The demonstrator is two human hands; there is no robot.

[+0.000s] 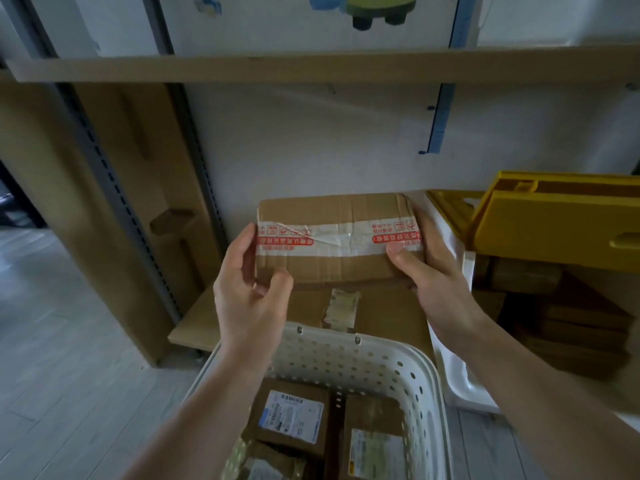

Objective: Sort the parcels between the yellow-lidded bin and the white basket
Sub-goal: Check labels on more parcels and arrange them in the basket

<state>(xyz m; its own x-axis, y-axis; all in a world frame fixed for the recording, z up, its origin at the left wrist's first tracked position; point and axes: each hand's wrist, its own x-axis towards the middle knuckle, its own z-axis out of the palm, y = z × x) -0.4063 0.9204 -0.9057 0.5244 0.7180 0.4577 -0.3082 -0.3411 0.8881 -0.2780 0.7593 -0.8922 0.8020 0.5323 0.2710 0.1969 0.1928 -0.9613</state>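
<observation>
Holding a cardboard box between both hands, you have it lifted above a low shelf, just beyond the white basket of labelled parcels. Your left hand grasps its left end, fingers curled around the edge; your right hand clasps the right end, thumb pressed on the white-and-red tape. The yellow-lidded bin stands open to the right. The box looks stiff, slightly creased and probably light; gripping both short ends suits it.
</observation>
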